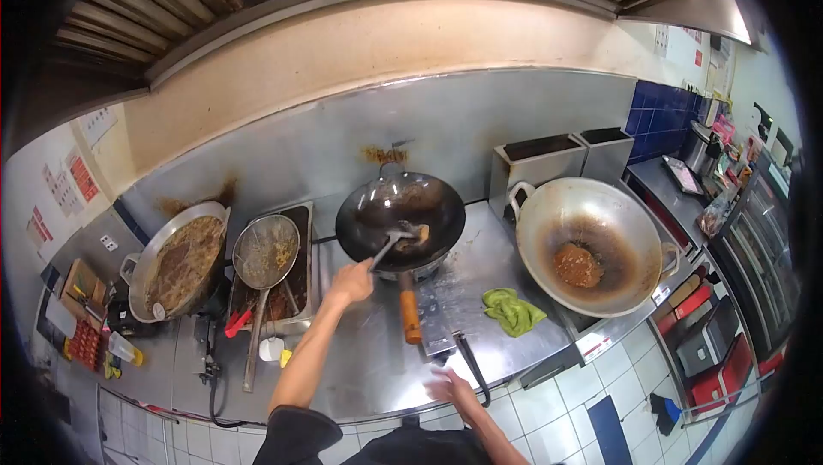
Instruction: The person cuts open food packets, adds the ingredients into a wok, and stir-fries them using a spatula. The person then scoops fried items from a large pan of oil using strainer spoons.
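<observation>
My left hand is closed around a metal spatula, its blade down inside a dark wok. A small light-brown piece of food lies by the blade. The wok's wooden handle points toward me, with neither hand on it. My right hand hovers slightly blurred at the front edge of the steel counter, holding nothing, its fingers apart. Nearest to it are a black cable-like strip and a small panel on the counter.
Right of the wok lie a green cloth and a large metal pan with brown contents. On the left, a long-handled strainer rests over a tray, beside a big pan of dark liquid. Egg trays stand far left.
</observation>
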{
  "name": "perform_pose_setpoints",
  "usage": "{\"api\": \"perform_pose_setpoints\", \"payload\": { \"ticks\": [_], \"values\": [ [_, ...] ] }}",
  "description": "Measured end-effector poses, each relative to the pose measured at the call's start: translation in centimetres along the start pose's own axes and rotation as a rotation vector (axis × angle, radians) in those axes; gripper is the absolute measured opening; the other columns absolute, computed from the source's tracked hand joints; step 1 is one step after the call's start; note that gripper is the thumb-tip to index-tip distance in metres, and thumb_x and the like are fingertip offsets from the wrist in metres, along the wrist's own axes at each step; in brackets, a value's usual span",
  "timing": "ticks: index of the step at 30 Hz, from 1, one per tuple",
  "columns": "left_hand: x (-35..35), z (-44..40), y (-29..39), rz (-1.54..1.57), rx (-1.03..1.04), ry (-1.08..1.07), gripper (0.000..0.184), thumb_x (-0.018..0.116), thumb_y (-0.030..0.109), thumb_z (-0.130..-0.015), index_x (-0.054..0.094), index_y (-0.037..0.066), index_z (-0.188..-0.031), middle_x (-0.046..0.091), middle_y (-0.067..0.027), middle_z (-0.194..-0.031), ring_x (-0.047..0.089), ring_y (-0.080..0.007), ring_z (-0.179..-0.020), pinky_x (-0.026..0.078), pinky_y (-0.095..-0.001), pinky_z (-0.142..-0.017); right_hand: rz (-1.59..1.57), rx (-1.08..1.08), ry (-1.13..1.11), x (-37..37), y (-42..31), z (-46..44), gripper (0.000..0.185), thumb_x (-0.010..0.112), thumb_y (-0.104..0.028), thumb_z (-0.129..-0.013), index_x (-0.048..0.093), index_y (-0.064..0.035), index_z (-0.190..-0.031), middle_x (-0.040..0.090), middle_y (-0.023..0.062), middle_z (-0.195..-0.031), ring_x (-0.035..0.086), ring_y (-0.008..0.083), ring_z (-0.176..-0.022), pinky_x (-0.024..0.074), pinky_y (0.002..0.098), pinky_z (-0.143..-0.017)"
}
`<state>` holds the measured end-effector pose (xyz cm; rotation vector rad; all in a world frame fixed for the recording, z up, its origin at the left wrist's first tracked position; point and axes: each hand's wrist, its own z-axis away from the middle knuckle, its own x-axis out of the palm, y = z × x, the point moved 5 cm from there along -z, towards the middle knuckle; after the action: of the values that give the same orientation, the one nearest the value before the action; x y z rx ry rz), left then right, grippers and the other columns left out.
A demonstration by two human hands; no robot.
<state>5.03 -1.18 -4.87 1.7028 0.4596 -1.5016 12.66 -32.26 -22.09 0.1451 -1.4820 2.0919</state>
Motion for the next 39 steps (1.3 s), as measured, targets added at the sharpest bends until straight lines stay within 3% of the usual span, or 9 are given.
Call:
{"api": "perform_pose_setpoints", "payload": {
  "ticks": [1, 4, 5, 7, 12, 21, 27, 31, 39],
  "values": [
    [-0.5, 0.4, 0.1, -0.022, 0.050, 0.026, 0.047, 0.047, 0.017, -0.085, 0.052, 0.011, -0.132, 0.062, -0.0256, -0.110, 0.058, -0.0408, -0.106, 0.044, -0.0499, -0.094, 0.034, -0.002, 0.117, -2.6, 2.5, 2.1, 0.053, 0.035, -0.044, -0.100, 0.054, -0.0008, -0.123, 0.066, 0.0203, -0.107, 0.066, 0.0250, -0.091, 0.0526, 0.0351, -0.082],
    [-3.1, 4.1, 1.1, -0.072, 0.029, -0.027, 0.043, 0.047, 0.017, -0.086, 0.055, 0.011, -0.128, 0.063, -0.0242, -0.108, 0.058, -0.0395, -0.106, 0.043, -0.0482, -0.096, -0.014, -0.032, 0.508, -13.6, 9.8, 11.0, 0.039, 0.047, -0.029, -0.096, 0.057, 0.0061, -0.110, 0.069, 0.0195, -0.087, 0.067, 0.0210, -0.068, 0.0547, 0.0278, -0.062],
    [-3.6, 4.5, 1.4, -0.080, 0.015, -0.036, 0.042, 0.047, 0.017, -0.086, 0.057, 0.010, -0.127, 0.064, -0.0238, -0.107, 0.058, -0.0395, -0.105, 0.043, -0.0477, -0.096, -0.006, 0.059, 0.655, -18.0, 13.6, 13.8, 0.028, 0.043, -0.017, -0.094, 0.057, 0.0045, -0.106, 0.068, 0.0199, -0.085, 0.067, 0.0225, -0.066, 0.0540, 0.0300, -0.057],
    [-3.7, 4.0, 2.1, -0.090, 0.013, -0.032, 0.042, 0.048, 0.017, -0.086, 0.058, 0.009, -0.126, 0.064, -0.0235, -0.108, 0.058, -0.0393, -0.106, 0.042, -0.0471, -0.097, -0.056, 0.186, 0.947, -23.4, 18.3, 19.4, 0.020, 0.045, -0.011, -0.092, 0.057, 0.0038, -0.096, 0.066, 0.0149, -0.079, 0.061, 0.0184, -0.063, 0.0493, 0.0285, -0.057],
    [0.6, 1.7, 3.9, -0.003, -0.058, 0.074, 0.043, 0.051, 0.019, -0.085, 0.057, 0.009, -0.126, 0.064, -0.0231, -0.108, 0.059, -0.0395, -0.106, 0.043, -0.0469, -0.097, -0.010, 0.242, 1.176, -29.1, 21.5, 25.8, 0.019, 0.046, -0.011, -0.092, 0.058, 0.0036, -0.096, 0.066, 0.0150, -0.079, 0.061, 0.0184, -0.063, 0.0492, 0.0285, -0.057],
    [-0.9, 4.3, 2.9, -0.127, -0.119, 0.078, 0.042, 0.051, 0.018, -0.084, 0.058, 0.012, -0.125, 0.064, -0.0249, -0.106, 0.059, -0.0400, -0.103, 0.045, -0.0484, -0.093, 0.059, 0.206, 1.114, -31.1, 22.1, 25.3, 0.019, 0.046, -0.012, -0.092, 0.058, 0.0033, -0.094, 0.066, 0.0153, -0.079, 0.062, 0.0185, -0.064, 0.0490, 0.0284, -0.057],
    [-2.4, 8.6, 3.7, -0.021, -0.014, 0.152, 0.040, 0.054, 0.017, -0.082, 0.061, 0.008, -0.120, 0.065, -0.0236, -0.103, 0.060, -0.0399, -0.102, 0.045, -0.0474, -0.094, 0.109, 0.139, 1.028, -30.6, 20.1, 21.6, 0.019, 0.047, -0.012, -0.092, 0.058, 0.0031, -0.094, 0.066, 0.0155, -0.079, 0.062, 0.0186, -0.065, 0.0488, 0.0284, -0.057],
    [-3.7, 7.5, 4.1, -0.070, -0.112, 0.135, 0.038, 0.055, 0.017, -0.081, 0.063, 0.005, -0.116, 0.066, -0.0228, -0.101, 0.061, -0.0395, -0.100, 0.046, -0.0472, -0.094, 0.157, 0.118, 0.983, -30.3, 18.6, 19.8, 0.018, 0.047, -0.012, -0.092, 0.058, 0.0029, -0.093, 0.066, 0.0156, -0.079, 0.062, 0.0186, -0.065, 0.0487, 0.0284, -0.057],
    [-3.6, 7.9, 1.6, -0.058, -0.056, 0.109, 0.033, 0.057, 0.017, -0.082, 0.066, 0.013, -0.114, 0.066, -0.0188, -0.104, 0.060, -0.0370, -0.103, 0.045, -0.0453, -0.094, 0.213, 0.151, 0.915, -27.1, 18.7, 17.3, 0.018, 0.047, -0.012, -0.092, 0.058, 0.0026, -0.092, 0.066, 0.0158, -0.079, 0.062, 0.0187, -0.066, 0.0485, 0.0284, -0.057]
  ]
}}
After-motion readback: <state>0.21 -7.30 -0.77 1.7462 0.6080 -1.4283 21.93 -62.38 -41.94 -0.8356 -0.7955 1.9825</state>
